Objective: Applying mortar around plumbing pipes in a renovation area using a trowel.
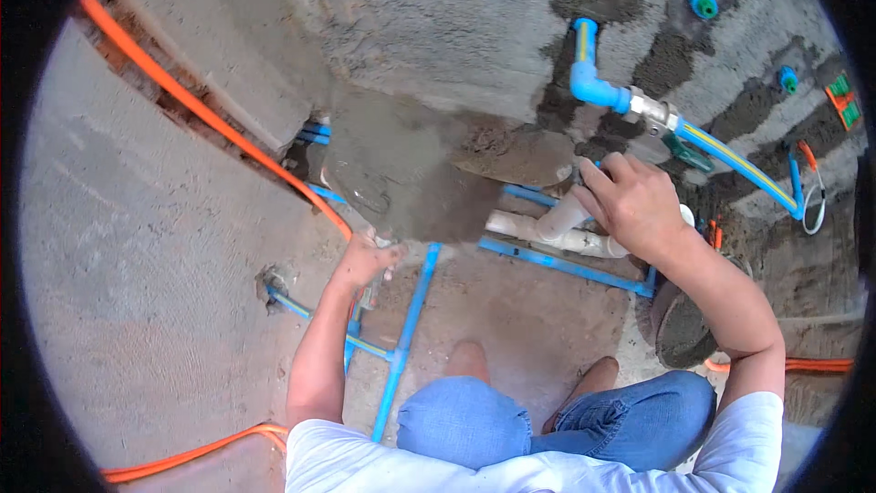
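My left hand (367,263) is closed around the lower edge or handle of a grey mortar-coated board (383,160), held up near the wall corner. Wet mortar covers the board, and its right part is blurred. To the right, my right hand (630,201) has its fingers curled in a grip. Just left of those fingers is a long, rounded, mortar-smeared trowel blade (520,153), lying against the board's right side. Its handle is hidden by my fingers. Behind and below my right hand runs a white drain pipe (566,219).
Blue water pipes (415,329) cross the floor before my knees. A blue elbow pipe with a metal valve (652,111) juts from the far wall. An orange conduit (201,119) runs down the left wall. A bucket of mortar (684,333) stands by my right forearm.
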